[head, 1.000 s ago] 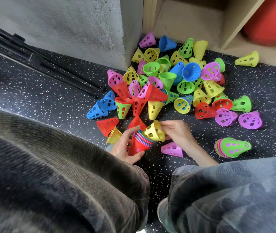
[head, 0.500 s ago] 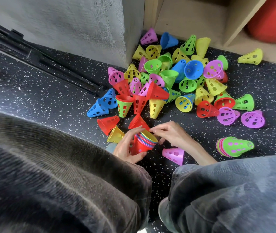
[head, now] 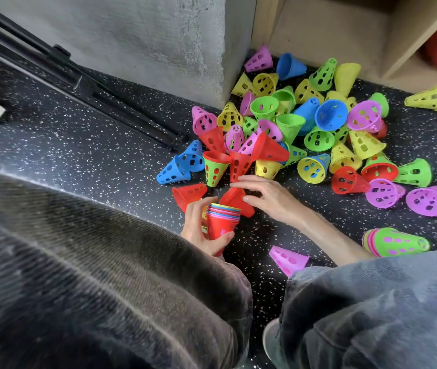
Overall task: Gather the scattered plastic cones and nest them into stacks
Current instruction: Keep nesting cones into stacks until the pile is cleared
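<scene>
While the left hand (head: 201, 230) wraps its curled fingers around the nested stack (head: 221, 222), open end up, the right hand (head: 268, 198) spreads loosely over a red cone (head: 236, 199) just beyond the stack's rim.

No text, label, brand, number or sign can be read anywhere: the perforated plastic cones in red, yellow, green, blue and purple (head: 315, 123) are plain, and the speckled dark floor (head: 92, 155) is unmarked

Speckled floor (head: 92, 155), concrete pillar (head: 158, 43), wooden shelf (head: 331, 30).
</scene>
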